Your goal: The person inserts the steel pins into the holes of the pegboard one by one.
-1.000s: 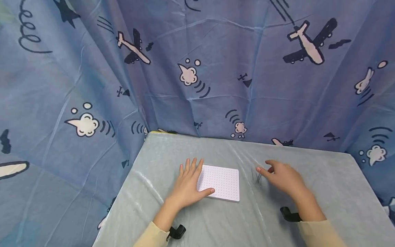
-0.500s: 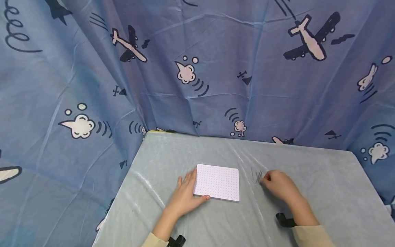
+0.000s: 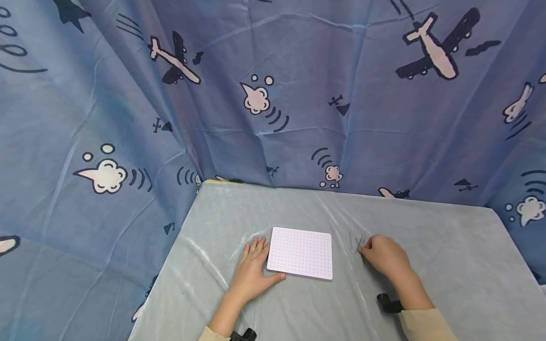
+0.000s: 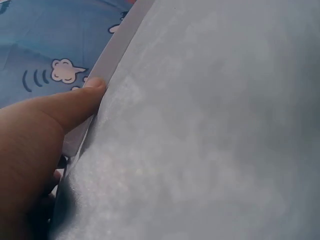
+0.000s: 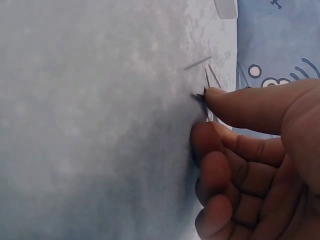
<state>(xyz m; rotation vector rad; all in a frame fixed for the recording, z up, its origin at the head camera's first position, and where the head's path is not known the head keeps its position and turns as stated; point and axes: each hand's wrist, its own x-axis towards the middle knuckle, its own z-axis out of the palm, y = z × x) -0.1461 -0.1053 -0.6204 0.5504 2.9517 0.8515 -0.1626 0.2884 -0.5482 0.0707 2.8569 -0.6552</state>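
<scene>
A white board with a dot grid (image 3: 300,253) lies flat on the cloth-covered table. My left hand (image 3: 251,274) rests at its left side, fingers straight and spread. In the left wrist view, the left thumb (image 4: 82,100) touches the board's side edge (image 4: 112,55). To the right of the board, several thin grey needles (image 3: 356,241) lie loosely grouped. My right hand (image 3: 386,255) is down at them with fingers curled. The right wrist view shows a dark needle (image 5: 201,100) between its thumb and index fingertip; other needles (image 5: 198,63) lie just beyond.
Pale grey shiny cloth (image 3: 298,308) covers the table. Behind and to the left hangs a blue curtain (image 3: 298,118) printed with airplanes and clouds. A black wrist camera (image 3: 389,303) sits under the right wrist, and another black camera (image 3: 244,335) under the left.
My left hand has slid left and down off the board's top to its edge. My right hand has come down to the needles, and its thumb and index finger have closed together.
</scene>
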